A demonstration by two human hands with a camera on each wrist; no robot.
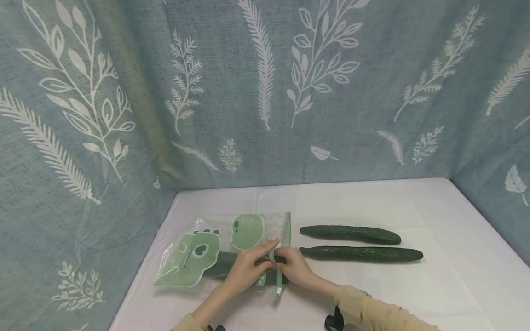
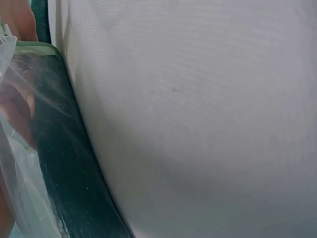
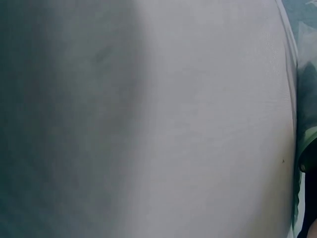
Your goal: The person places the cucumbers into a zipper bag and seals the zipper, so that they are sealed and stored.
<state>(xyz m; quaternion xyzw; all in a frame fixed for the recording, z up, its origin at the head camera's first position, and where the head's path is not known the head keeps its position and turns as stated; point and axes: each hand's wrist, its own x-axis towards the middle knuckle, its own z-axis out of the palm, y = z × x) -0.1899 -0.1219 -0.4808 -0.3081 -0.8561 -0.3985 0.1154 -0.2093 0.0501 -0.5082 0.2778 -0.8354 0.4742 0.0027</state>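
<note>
A clear zip bag (image 1: 250, 234) with green cartoon prints lies flat on the table, its mouth toward the right. Inside it is a dark green cucumber (image 1: 221, 264), whose right end is partly hidden beneath the hands; the left wrist view shows this cucumber (image 2: 74, 163) through the plastic. My left hand (image 1: 246, 269) grips the bag near its mouth, forefinger stretched over the top layer. Facing it, my right hand (image 1: 296, 267) pinches at the bag's green zip edge, right beside the cucumber's end. The slider (image 1: 279, 290) hangs at the near end of the strip.
Two more cucumbers lie side by side at the right, a shorter one (image 1: 349, 234) behind a longer one (image 1: 362, 253). A white cloth (image 1: 455, 285) covers the table. Blue-green leaf-patterned curtains (image 1: 364, 92) stand along the back and both sides.
</note>
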